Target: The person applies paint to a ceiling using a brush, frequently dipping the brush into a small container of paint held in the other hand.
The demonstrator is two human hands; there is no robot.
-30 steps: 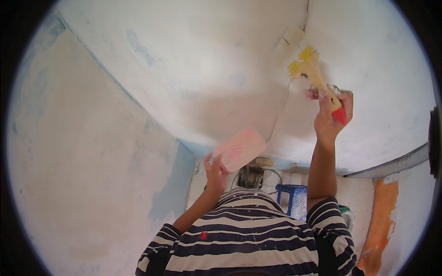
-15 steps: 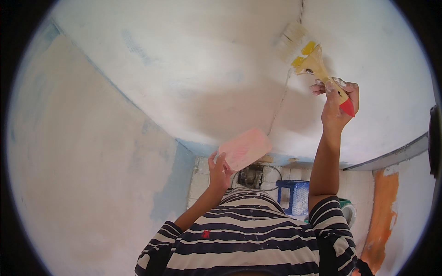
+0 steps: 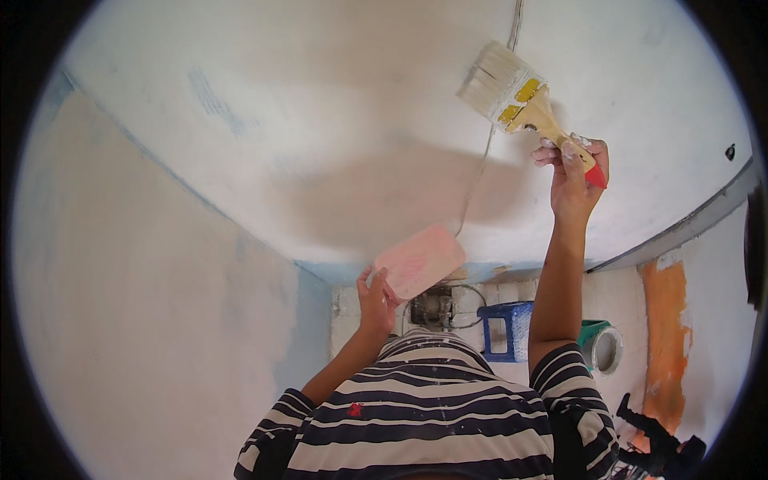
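Right hand (image 3: 574, 172) was raised overhead, fingers wrapped tight around the wooden handle of a wide paintbrush (image 3: 520, 100); red handle tip stuck out past the heel of the hand, toward the lower right. Brush head lay up and to the left of that hand, pale bristles fanned against or very near the white ceiling (image 3: 320, 136); actual contact could not be told. Yellow patches showed on the ferrule. White paint flecks on the fingertips. A thin crack or wire (image 3: 488, 144) ran down the ceiling just left of the brush. Left hand (image 3: 374, 298) was held lower, near chest height, fingers and thumb pinching the near edge of a flat pink tray (image 3: 418, 262); tray tilted, extending up and right from the hand, well apart from the brush. Person wore a navy-and-white striped shirt (image 3: 432, 408). Below, beyond the arms: a blue plastic stool (image 3: 512, 328) between the two forearms, a green bucket (image 3: 600, 342) just right of the right arm, an orange patch on the wall (image 3: 666, 344) farther right. Pale blue wall (image 3: 144, 304) filled the left side.
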